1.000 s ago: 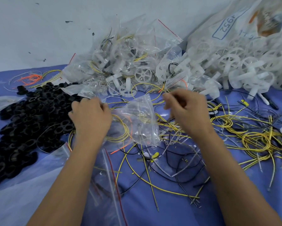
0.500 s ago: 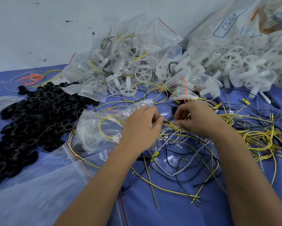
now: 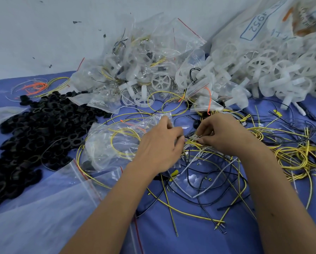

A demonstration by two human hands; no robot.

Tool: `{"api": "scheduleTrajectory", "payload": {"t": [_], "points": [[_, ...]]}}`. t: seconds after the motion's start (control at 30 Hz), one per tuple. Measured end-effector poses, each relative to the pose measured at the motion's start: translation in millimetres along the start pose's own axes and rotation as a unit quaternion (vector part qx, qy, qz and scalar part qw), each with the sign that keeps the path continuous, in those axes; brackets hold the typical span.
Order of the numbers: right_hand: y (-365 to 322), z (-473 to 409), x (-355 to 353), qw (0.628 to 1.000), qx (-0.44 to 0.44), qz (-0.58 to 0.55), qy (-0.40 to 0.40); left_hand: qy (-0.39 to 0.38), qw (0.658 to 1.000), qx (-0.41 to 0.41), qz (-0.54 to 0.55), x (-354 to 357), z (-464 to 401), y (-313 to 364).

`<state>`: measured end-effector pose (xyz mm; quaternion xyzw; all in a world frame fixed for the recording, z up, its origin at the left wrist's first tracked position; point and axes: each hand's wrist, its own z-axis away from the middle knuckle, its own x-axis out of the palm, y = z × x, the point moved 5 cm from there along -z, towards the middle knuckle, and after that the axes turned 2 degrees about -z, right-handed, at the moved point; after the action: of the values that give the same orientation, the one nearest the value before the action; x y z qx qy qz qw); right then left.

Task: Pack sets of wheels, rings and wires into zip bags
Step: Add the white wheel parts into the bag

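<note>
My right hand [image 3: 225, 132] pinches a thin wire bundle [image 3: 193, 142] on the surface; my left hand [image 3: 161, 143] curls around the zip bag [image 3: 113, 142], whose mouth lies just left of the wires.

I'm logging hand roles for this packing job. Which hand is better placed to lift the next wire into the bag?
Probably the right hand: its fingers already pinch strands in the loose wires. The left hand grips the zip bag at its mouth, so it suits steadying.

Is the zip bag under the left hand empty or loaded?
Loaded: yellow wire coils show through the zip bag.
</note>
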<state>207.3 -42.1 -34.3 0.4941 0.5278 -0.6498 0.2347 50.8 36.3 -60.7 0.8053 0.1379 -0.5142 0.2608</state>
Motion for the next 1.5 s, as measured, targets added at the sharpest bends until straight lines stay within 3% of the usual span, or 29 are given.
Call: {"api": "scheduleTrajectory", "payload": {"t": [0.17, 0.3, 0.4, 0.47, 0.63, 0.77, 0.97, 1.1, 1.23, 1.4, 1.5], "points": [[0.5, -0.5, -19.3, 0.984, -0.03, -0.027, 0.175, 0.013, 1.0, -0.02, -0.001, -0.5, -0.1, -2.4], [-4.6, 7.4, -34.6, 0.938, -0.089, -0.1, 0.319, 0.016, 0.999, -0.039, 0.013, 0.2, -0.6, -4.7], [-13.9, 14.8, -37.2, 0.906, -0.149, -0.139, 0.37, 0.009, 0.997, -0.064, 0.051, -0.2, -2.0, -6.1], [-20.1, 16.2, -35.1, 0.896, -0.178, -0.19, 0.358, 0.034, 0.986, -0.086, 0.141, -5.4, -3.6, -7.1], [-28.2, 10.1, -24.1, 0.866, -0.181, -0.39, 0.255, 0.115, 0.906, -0.077, 0.4, -27.1, -9.2, 1.3], [-26.1, 4.0, -17.8, 0.829, -0.177, -0.489, 0.204, 0.126, 0.873, -0.086, 0.463, -29.2, -11.1, -0.5], [-16.2, -2.4, -14.0, 0.781, -0.132, -0.577, 0.2, 0.107, 0.821, -0.091, 0.553, -24.0, -10.2, -5.5], [-15.5, -1.0, -11.3, 0.797, -0.118, -0.543, 0.236, 0.106, 0.806, -0.119, 0.57, -19.5, -9.7, -10.9], [-23.0, -0.8, -7.5, 0.811, -0.125, -0.533, 0.208, 0.09, 0.79, -0.126, 0.593, -22.4, -9.2, -7.8], [-45.5, 5.5, -2.2, 0.823, -0.191, -0.518, 0.135, 0.059, 0.851, -0.058, 0.518, -41.8, -10.0, -14.1], [-56.3, 7.9, 1.7, 0.814, -0.199, -0.53, 0.132, 0.073, 0.846, -0.051, 0.525, -53.9, -10.5, -24.6]]}}
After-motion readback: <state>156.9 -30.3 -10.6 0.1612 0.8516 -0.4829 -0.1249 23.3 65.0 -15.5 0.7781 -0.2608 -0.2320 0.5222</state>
